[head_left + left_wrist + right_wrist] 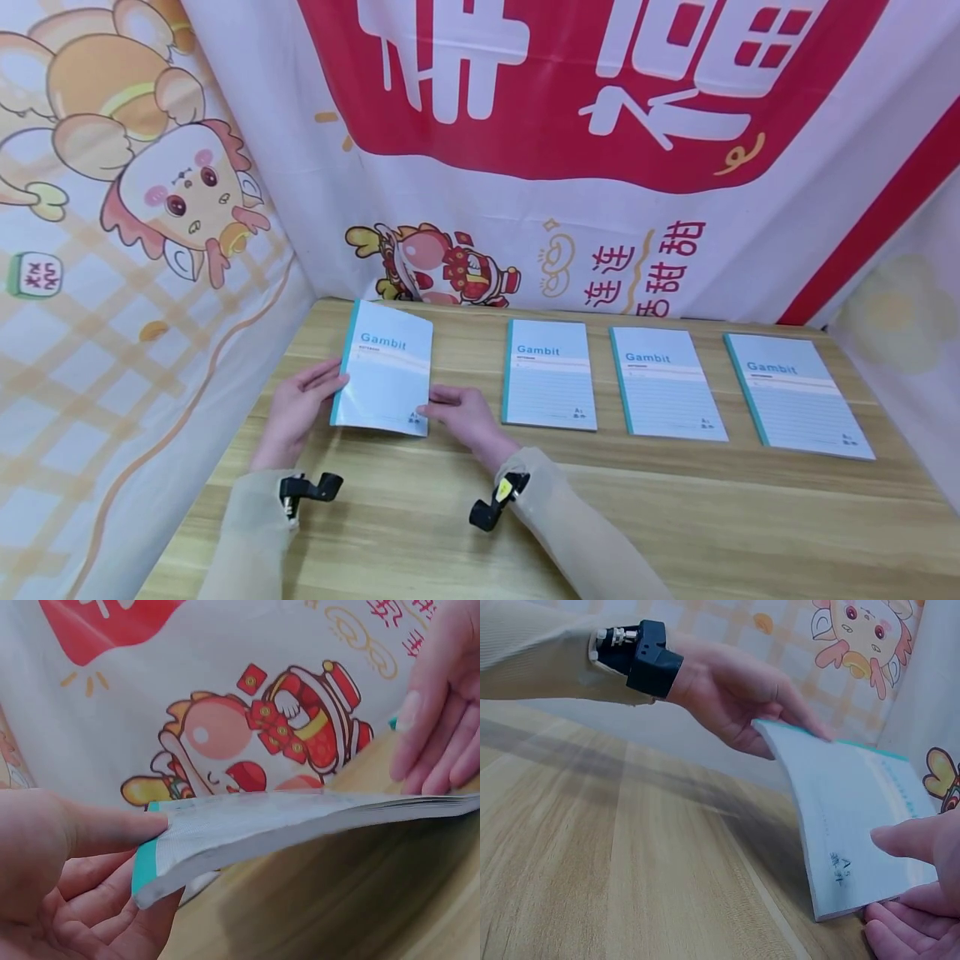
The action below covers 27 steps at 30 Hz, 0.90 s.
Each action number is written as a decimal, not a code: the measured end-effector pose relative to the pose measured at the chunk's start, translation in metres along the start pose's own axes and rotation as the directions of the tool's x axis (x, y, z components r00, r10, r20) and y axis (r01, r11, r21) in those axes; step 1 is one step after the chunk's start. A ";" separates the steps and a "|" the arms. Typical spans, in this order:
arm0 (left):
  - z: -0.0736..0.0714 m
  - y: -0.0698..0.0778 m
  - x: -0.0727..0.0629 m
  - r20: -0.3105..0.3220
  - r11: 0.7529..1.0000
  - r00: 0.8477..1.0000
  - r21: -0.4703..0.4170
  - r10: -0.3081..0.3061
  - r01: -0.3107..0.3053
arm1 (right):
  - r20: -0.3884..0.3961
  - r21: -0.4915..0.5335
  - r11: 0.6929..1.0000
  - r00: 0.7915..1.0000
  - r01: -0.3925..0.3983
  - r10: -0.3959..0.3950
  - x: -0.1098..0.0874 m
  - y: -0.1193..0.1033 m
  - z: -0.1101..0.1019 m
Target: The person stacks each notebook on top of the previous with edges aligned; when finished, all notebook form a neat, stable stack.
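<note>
A pale blue notebook (pixel 384 383) printed "Gambit" is raised at a tilt over the left side of the wooden table. My left hand (pixel 291 415) pinches its teal spine, thumb on the cover and fingers beneath. At the opposite edge is my right hand (pixel 467 421), fingers relaxed by the lower corner. In the left wrist view, the right thumb (pixel 409 712) stands above the cover, apart from it. The notebook (pixel 847 825) bends along its length, and its lower right corner hangs close to the tabletop in the right wrist view.
Several matching notebooks lie apart in a row to the right: one (pixel 549 387) nearest, another (pixel 667 396) beyond, a third (pixel 798 408) farthest. A printed cloth (pixel 465 208) hangs behind the wooden table (pixel 420 533), and a cartoon-patterned one (pixel 112 350) borders its left side.
</note>
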<state>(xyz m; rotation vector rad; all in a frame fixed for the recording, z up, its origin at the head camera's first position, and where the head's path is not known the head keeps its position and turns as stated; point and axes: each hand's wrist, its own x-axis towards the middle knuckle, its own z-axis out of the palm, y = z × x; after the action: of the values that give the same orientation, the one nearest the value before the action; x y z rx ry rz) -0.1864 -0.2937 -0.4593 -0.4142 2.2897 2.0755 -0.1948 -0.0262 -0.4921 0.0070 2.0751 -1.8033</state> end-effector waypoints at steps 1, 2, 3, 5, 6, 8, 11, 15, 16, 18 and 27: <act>0.001 0.002 -0.001 0.005 1.000 1.000 0.000 0.003 -0.003 | -0.003 0.000 1.000 1.000 0.001 -0.001 0.000 0.000 0.000; 0.002 0.005 -0.002 0.009 1.000 1.000 -0.004 0.007 -0.007 | -0.009 -0.004 1.000 1.000 0.002 -0.002 0.001 0.001 -0.001; 0.004 0.007 -0.003 0.014 1.000 1.000 -0.005 0.011 -0.011 | -0.015 -0.009 1.000 1.000 0.001 -0.002 0.001 0.001 -0.001; 0.006 0.012 -0.005 0.025 1.000 0.999 -0.009 0.021 -0.021 | -0.025 -0.011 1.000 1.000 0.001 -0.001 0.001 0.002 -0.002; 0.007 0.014 -0.006 0.031 1.000 0.999 -0.013 0.028 -0.028 | -0.025 -0.004 1.000 1.000 0.005 -0.005 0.001 0.002 -0.002; 0.010 0.019 -0.009 0.043 0.999 0.998 -0.029 0.041 -0.040 | -0.017 0.020 1.000 1.000 0.009 -0.009 0.001 0.002 -0.003; 0.014 0.025 -0.012 0.061 0.997 0.996 -0.054 0.059 -0.056 | 0.018 0.103 0.995 1.000 0.012 -0.014 0.000 0.003 -0.004; 0.020 0.032 -0.016 0.070 0.994 0.995 -0.086 0.073 -0.066 | 0.038 0.202 0.979 0.999 0.009 -0.017 -0.002 0.003 -0.006; 0.021 0.032 -0.016 0.069 0.994 0.995 -0.087 0.078 -0.072 | 0.032 0.202 0.979 0.999 0.008 -0.015 -0.003 0.002 -0.008; 0.023 0.034 -0.016 0.064 0.992 0.994 -0.091 0.089 -0.083 | 0.013 0.203 0.979 1.000 0.014 -0.017 -0.005 0.001 -0.011; 0.034 0.036 -0.015 0.022 0.988 0.992 -0.096 0.127 -0.124 | -0.050 0.231 0.973 0.999 0.032 -0.021 -0.015 -0.008 -0.026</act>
<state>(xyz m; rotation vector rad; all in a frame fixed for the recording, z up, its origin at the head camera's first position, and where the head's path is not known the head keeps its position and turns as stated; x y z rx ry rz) -0.1854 -0.2551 -0.4250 -0.2478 2.2636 2.2395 -0.1899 0.0008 -0.4773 0.0874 1.8917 -2.0704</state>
